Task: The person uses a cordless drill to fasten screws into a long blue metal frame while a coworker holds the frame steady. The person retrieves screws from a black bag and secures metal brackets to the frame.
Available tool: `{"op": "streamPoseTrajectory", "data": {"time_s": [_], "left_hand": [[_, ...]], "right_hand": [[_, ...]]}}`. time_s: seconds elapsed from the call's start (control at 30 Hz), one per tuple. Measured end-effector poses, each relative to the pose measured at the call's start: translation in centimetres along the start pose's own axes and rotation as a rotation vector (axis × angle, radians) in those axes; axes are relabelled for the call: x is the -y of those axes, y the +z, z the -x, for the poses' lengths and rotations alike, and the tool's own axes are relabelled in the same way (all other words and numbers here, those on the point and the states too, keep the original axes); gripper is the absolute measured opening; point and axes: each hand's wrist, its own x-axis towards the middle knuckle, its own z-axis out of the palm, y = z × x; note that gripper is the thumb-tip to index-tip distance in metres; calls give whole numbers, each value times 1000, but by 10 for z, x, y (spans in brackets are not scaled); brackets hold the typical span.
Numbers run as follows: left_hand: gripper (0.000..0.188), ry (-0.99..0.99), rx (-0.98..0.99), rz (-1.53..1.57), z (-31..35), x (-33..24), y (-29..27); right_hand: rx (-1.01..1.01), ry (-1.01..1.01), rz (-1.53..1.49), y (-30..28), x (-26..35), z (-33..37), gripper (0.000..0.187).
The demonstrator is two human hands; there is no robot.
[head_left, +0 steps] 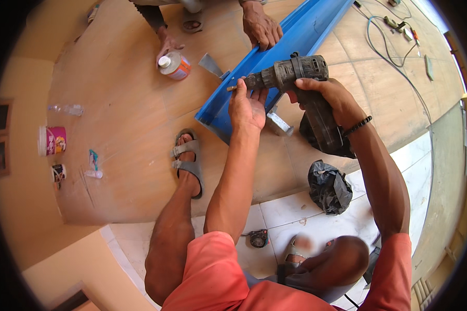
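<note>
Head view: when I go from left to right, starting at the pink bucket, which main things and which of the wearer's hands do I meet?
Pink bucket → turquoise-and-white packet → squat white-capped bottle → left hand → right hand, gripping the power drill → thin greenish piece.

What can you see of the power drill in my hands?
The power drill is dark, scuffed and dusty-looking, probably plastic-bodied, with a red trigger and a band around its body. A brass-coloured bit projects from the chuck, pointing left. Your right hand grips the handle; your left hand is at the chuck end. In view, it overlaps the blue channel.
</note>
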Motion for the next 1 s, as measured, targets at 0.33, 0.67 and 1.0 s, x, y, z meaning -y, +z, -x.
{"op": "streamPoseTrajectory", "data": {"time_s": [0.33,0.67,1.0], "left_hand": [[39,74,-44,-96,11,9,17],[39,-70,58,-82,-11,3,-4],[42,-32,6,-92,-26,10,2]], "right_hand": [[-175,-140,32,-4,0,-10,19],[-159,-190,189,14,12,3,31],[-229,-171,125,4,-17,-17,29]]}}
